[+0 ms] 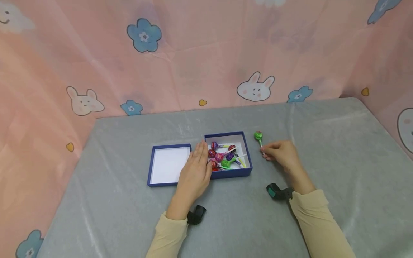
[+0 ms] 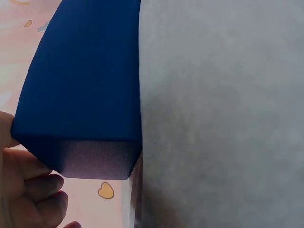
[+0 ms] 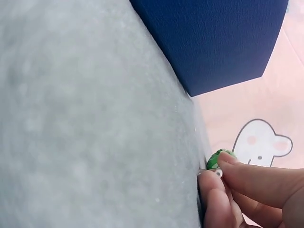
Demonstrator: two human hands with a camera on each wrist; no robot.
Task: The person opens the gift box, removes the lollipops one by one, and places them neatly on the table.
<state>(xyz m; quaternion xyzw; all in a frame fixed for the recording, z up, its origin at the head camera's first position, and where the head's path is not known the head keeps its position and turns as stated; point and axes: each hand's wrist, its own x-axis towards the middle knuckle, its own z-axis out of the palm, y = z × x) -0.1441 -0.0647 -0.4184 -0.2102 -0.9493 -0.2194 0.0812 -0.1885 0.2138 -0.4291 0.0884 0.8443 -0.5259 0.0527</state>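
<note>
Right hand pinching the green lollipop by its thin stick, just right of the blue box on the grey cloth. Light, hard, probably brittle in the head; best held low on the stick. Left hand resting flat-fingered against the box's left wall, steadying.

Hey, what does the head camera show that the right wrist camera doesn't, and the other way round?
Only the head view shows the left hand resting on the left edge of the blue box, the lollipops inside it, and the empty lid beside it. Only the right wrist view shows, close up, the fingertips pinching the stick just below the candy head. Both show the right hand holding the green lollipop, the box's outer wall, the grey table cover and the pink curtain.
</note>
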